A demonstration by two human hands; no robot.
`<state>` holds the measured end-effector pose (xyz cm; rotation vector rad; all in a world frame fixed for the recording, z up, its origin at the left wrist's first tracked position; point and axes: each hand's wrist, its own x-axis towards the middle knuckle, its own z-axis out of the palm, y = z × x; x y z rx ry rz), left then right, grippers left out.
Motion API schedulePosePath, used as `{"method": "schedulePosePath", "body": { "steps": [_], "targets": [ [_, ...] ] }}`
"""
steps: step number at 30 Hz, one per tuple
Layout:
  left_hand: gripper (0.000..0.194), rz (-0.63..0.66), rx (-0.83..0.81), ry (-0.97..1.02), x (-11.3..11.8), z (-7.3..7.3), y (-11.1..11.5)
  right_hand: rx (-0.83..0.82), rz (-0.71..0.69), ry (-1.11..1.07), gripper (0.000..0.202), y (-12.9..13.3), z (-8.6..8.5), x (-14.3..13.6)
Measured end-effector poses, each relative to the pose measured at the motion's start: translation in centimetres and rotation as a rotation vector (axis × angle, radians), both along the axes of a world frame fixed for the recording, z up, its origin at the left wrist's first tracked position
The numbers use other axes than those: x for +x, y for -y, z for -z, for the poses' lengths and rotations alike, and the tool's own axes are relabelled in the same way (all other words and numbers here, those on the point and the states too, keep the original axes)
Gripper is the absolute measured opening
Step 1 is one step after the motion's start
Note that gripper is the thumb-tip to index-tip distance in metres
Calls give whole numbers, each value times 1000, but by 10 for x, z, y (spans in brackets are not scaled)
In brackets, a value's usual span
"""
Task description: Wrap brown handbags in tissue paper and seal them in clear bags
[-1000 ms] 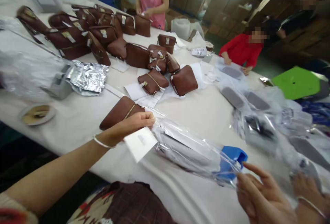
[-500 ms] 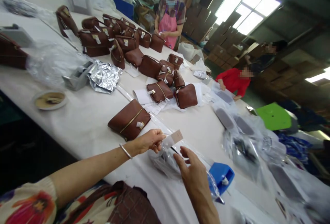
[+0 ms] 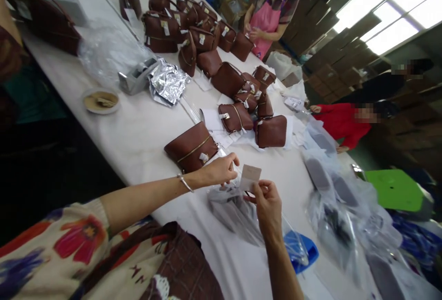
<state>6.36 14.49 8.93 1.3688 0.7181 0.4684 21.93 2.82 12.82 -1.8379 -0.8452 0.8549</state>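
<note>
My right hand (image 3: 268, 205) pinches a small pale card (image 3: 251, 176) between thumb and fingers, holding it upright. Just left of the card, my left hand (image 3: 221, 170) has its fingers curled; whether something thin is between them is hidden. Below both hands lies a clear plastic bag (image 3: 235, 212) with something greyish in it. A brown leather handbag (image 3: 189, 147) with a gold zip and a white tag lies beyond my left wrist. To the right of my right forearm is a blue plastic holder (image 3: 304, 255), partly under clear film.
Several brown handbags (image 3: 228, 79) cover the far table. Crumpled silver foil (image 3: 168, 82), a grey tape dispenser (image 3: 136, 76) and a shallow dish (image 3: 101, 102) are on the left. Plastic-wrapped grey pieces (image 3: 319, 175) line the right. Co-workers in a pink apron (image 3: 267, 26) and red top (image 3: 340, 122) stand beyond.
The card has passed from my left hand to my right, which has closed on it. My left hand has come away from it. The view has shifted, so the table appears further right.
</note>
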Motion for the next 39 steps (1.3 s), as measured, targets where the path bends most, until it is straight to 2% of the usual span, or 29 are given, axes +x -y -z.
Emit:
{"method": "schedulePosePath", "body": {
  "steps": [3,7,10,15,22,25,28,30,33,36,38,39],
  "targets": [
    [30,-19,45,-22,2,-7,-1,-76,-124,264,34,-2,-12,10],
    [28,-1,-97,27,5,-17,1,-176,-302,491,27,-4,-32,24],
    [26,-25,-153,22,6,-20,0,-236,-412,419,30,-8,-37,35],
    [27,-76,16,-114,9,-19,-6,-329,-619,265,33,-21,-34,46],
    [30,-72,159,-181,16,-26,-7,-576,-1025,289,24,-56,-39,48],
    [29,-65,108,-184,21,-28,-9,-659,-1203,304,19,-71,-38,46],
    [27,-67,-19,-129,25,-29,-13,-689,-1362,440,21,-82,-37,38],
    [25,-71,-79,-81,27,-30,-15,-599,-1394,588,22,-85,-38,31],
    [25,-85,-146,-41,27,-29,-17,-485,-1280,657,18,-85,-39,25],
    [23,-119,-203,-8,28,-27,-16,-563,-1205,390,12,-79,-37,28],
    [22,-128,-238,20,30,-25,-15,-596,-1255,248,19,-76,-34,30],
    [22,-127,-254,36,32,-25,-14,-595,-1308,254,24,-75,-32,30]
  ]
}}
